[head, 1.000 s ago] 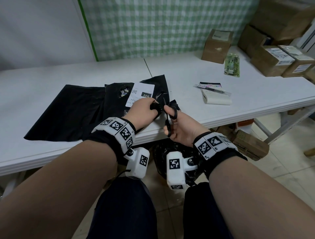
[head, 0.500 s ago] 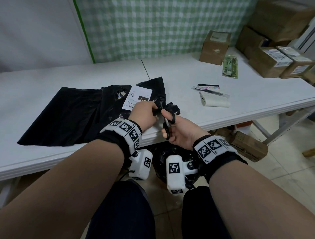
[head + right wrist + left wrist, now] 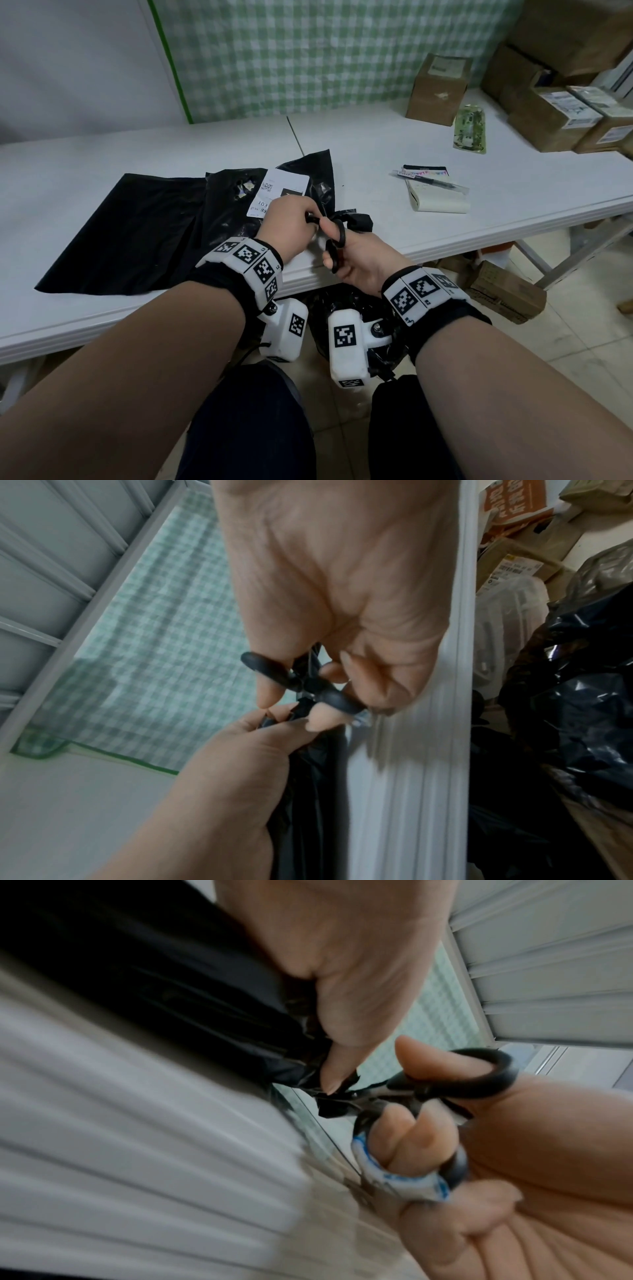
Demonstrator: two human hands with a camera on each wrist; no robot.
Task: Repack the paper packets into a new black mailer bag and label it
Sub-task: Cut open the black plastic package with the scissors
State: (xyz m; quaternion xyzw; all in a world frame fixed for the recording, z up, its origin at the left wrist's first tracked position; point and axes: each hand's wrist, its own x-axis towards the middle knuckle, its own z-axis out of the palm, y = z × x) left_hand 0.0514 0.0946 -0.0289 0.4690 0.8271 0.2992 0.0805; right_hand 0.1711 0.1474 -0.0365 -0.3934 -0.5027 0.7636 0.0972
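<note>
- The left hand (image 3: 287, 228) pinches a bunched end of the labelled black mailer bag (image 3: 233, 219) between thumb and fingertips, at the near edge of the white table (image 3: 394, 161).
- The right hand (image 3: 363, 263), just beside the left, holds black-handled scissors (image 3: 337, 245): thumb through one loop, two fingers through the other, which is wrapped in white and blue tape in the left wrist view.
- The scissor blades meet the gathered plastic right at the left fingertips (image 3: 330, 1080); whether they are closed on it cannot be told.
- A white shipping label (image 3: 277, 192) lies on the bag just beyond the left hand.
- A second, flat black mailer bag (image 3: 130, 233) lies to the left of the left hand, partly under the first.
- Beyond the right hand, well apart, lie a notepad (image 3: 438, 202) with a pen (image 3: 431, 181) across it.
- No paper packets can be made out.
</note>
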